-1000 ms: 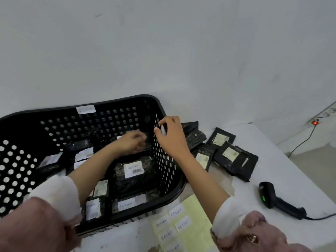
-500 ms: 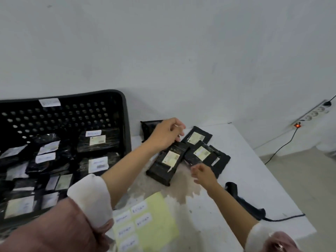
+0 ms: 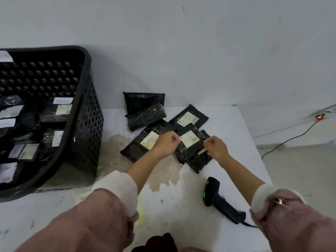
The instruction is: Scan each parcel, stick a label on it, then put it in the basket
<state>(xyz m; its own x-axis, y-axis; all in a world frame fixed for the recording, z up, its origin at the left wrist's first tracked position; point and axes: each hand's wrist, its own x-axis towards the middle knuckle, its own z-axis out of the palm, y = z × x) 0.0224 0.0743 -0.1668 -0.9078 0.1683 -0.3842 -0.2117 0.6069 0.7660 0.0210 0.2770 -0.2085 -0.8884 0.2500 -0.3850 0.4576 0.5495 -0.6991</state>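
Note:
Several black parcels lie in a loose pile at the back of the white table [image 3: 181, 206]. My left hand [image 3: 166, 143] and my right hand [image 3: 215, 147] are curled on opposite edges of the middle parcel [image 3: 189, 142], which shows a pale yellow address slip. It still lies flat on the pile. Beside it lie another slip-bearing parcel [image 3: 143, 142] and a third [image 3: 190, 118]. The black perforated basket [image 3: 87, 73] stands at the left, holding several labelled parcels. The black scanner [image 3: 214, 195], green light on, lies near my right forearm. My left sleeve mostly hides the yellow label sheet [image 3: 141, 210].
Two plain black parcels [image 3: 146, 113] rest against the wall behind the pile. A power strip [image 3: 320, 117] with a red light and a cable [image 3: 283, 142] runs along the floor at the right. The table's right edge drops to a tiled floor.
Both hands left the basket and moved right to the pile. My left hand came down from the far parcels, and both hands now hold the middle parcel. The view swung right.

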